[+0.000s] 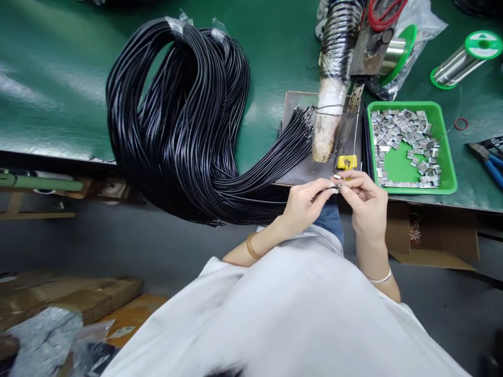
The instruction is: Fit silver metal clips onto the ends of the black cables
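Just in front of the bench edge, my two hands meet at their fingertips. My left hand (304, 204) is closed in a pinch on a thin black cable, mostly hidden by the fingers. My right hand (365, 201) pinches a small silver metal connector against the cable's end; its exact fit is too small to make out. A big looped bundle of black cables (176, 120) lies to the left, its ends fanned toward a metal plate (294, 100). Right of my hands, a green tray (450, 173) holds many small silver connectors (404, 125).
A soldering fixture with a yellow part (347, 161) stands just beyond my hands, beside a wrapped tube (328, 120). Solder wire spools (456, 65) and blue-handled pliers (491, 162) are at right. Below the bench sits an open cardboard box (436, 256).
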{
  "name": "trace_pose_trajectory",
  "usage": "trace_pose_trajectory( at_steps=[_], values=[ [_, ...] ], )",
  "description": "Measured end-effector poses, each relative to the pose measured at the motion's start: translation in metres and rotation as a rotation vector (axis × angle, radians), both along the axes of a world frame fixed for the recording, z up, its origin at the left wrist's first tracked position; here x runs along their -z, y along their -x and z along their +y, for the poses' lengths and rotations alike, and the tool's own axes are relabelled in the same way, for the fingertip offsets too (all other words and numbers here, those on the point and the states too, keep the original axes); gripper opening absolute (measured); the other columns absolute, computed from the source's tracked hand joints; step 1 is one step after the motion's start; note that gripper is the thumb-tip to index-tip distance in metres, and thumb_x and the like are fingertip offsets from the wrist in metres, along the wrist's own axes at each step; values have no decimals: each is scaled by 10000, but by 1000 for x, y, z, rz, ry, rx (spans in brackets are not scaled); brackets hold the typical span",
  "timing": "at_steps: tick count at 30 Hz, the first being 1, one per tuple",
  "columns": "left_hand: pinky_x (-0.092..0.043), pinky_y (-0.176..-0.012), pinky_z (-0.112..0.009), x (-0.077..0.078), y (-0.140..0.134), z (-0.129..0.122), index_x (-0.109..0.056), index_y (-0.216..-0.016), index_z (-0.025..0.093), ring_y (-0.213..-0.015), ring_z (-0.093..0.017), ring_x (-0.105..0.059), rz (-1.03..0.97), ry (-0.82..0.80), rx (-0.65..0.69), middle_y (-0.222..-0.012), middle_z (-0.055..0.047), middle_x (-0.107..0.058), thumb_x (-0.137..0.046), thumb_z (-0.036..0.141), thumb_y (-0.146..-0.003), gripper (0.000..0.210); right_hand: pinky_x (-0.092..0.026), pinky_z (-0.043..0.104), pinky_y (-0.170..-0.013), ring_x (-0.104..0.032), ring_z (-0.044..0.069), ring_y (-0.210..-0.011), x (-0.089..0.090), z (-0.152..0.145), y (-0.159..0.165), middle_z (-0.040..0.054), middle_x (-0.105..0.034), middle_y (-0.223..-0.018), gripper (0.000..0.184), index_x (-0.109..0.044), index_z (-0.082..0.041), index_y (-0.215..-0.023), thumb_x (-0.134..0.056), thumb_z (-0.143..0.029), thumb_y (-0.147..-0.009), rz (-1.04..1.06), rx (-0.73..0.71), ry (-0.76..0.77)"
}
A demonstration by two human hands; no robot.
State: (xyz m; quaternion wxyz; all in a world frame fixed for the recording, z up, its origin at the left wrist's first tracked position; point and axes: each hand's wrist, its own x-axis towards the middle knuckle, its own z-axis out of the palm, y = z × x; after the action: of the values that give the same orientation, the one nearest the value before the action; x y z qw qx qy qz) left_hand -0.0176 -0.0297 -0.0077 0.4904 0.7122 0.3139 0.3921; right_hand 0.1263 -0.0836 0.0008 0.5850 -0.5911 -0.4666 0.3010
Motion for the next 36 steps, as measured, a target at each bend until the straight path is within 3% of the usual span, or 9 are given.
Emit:
trace_pose_trajectory(
  at_steps=[2, 5, 10, 14, 18, 23, 28, 33, 36],
  values=[
    [-470, -727, -227, -1, 0, -3, -650, -918, 152, -699, -102, -595, 13, 8, -5, -805, -35, -684, -509, 279, -984, 202, -617, 332, -875, -720, 168, -983, -1, 0, 4, 44, -690, -1094, 24, -675, -206, -833, -675, -219, -854, -25, 41, -5],
    [-449, -644, -202, -4, 0, -3, -593, -925, 167, -588, -75, -539, 9, 194, 57, -691, 12, -628, -497, 329, -993, 200, -614, 333, -851, -705, 175, -999, -5, -2, 9, 51, -691, -1089, 44, -701, -215, -859, -675, -250, -866, -213, 119, 6],
    [-404, -520, -167, -4, 1, 3, -539, -1134, 176, -463, -42, -483, -120, 456, 87, -646, 50, -639, -596, 380, -937, 289, -606, 329, -806, -701, 172, -989, -10, -3, 6, 46, -720, -1050, 101, -698, -226, -930, -608, -270, -924, -348, 224, -16],
    [-315, -423, -184, 0, 0, 9, -613, -953, 128, -396, -32, -412, -174, 573, 125, -592, 29, -612, -628, 396, -905, 273, -588, 390, -923, -705, 181, -1042, -13, -6, 2, 41, -743, -1088, 124, -678, -244, -984, -570, -204, -935, -535, 240, -140],
    [-348, -498, -174, 1, -2, 16, -642, -839, 130, -496, -37, -464, -271, 596, 77, -579, 50, -544, -718, 344, -826, 228, -609, 386, -881, -726, 180, -962, -10, -7, 2, 31, -754, -1021, 55, -658, -250, -906, -623, -208, -899, -624, 127, -177],
    [-480, -673, -211, 0, -4, 22, -693, -829, 139, -665, -77, -608, -306, 603, 59, -749, -4, -681, -749, 368, -794, 239, -627, 350, -779, -732, 182, -946, -1, -5, -1, 55, -742, -1041, 27, -627, -225, -912, -630, -247, -898, -426, 161, -96],
    [-485, -669, -215, 0, -5, 24, -710, -810, 129, -666, -83, -607, -307, 608, 39, -725, -7, -679, -754, 388, -791, 263, -616, 403, -888, -733, 193, -981, 1, -2, -2, 47, -750, -1057, 53, -631, -231, -863, -667, -191, -863, -494, 119, -148],
    [-490, -670, -211, -1, -9, 24, -711, -809, 127, -636, -73, -590, -314, 582, 20, -702, 4, -676, -741, 323, -791, 200, -632, 374, -854, -737, 188, -993, 4, -1, -1, 32, -756, -1083, 126, -634, -250, -892, -672, -141, -843, -643, 104, -239],
    [-479, -641, -202, 1, -12, 26, -714, -792, 131, -612, -68, -568, -318, 563, -7, -677, 14, -663, -745, 285, -762, 160, -645, 376, -840, -744, 190, -990, 5, 0, 0, 39, -738, -1168, 102, -622, -248, -909, -651, -161, -865, -609, 113, -220]
  ],
)
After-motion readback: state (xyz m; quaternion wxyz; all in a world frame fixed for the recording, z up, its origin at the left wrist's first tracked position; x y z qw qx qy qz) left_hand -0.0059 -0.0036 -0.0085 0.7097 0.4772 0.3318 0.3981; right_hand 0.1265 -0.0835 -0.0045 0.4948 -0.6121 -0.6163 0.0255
